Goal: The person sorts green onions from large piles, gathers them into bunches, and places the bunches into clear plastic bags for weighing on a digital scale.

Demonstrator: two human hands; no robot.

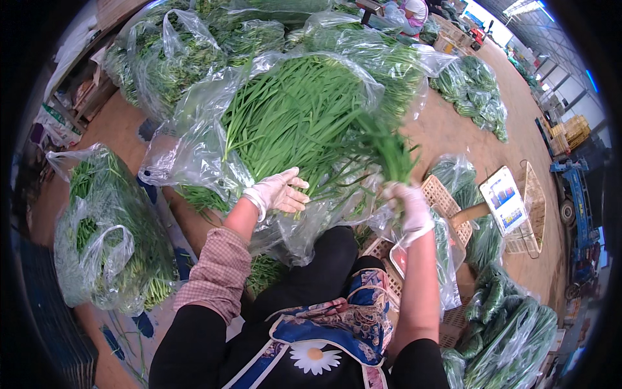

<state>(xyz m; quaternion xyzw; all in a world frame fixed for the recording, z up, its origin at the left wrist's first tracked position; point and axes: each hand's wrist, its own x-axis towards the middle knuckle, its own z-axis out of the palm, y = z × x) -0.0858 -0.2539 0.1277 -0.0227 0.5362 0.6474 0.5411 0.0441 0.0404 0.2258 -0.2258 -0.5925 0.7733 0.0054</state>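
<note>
Brown floor (466, 136) lies around us, crowded with bagged greens. Our right hand (409, 206), gloved white, is clenched on a bunch (387, 146) of long thin green stalks, lifted just right of the pile. Our left hand (280, 192) rests spread on the heaped stalks (291, 117) in a crinkled clear bag (194, 155). Open room shows only to the right, past a woven crate (444, 198).

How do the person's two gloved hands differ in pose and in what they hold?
The left hand lies open, fingers spread, on the big clear bag of green stalks; the right hand is closed round a small bunch of stalks lifted clear of the bag. The left hand points sideways, the right upward. Both wear white gloves.
</note>
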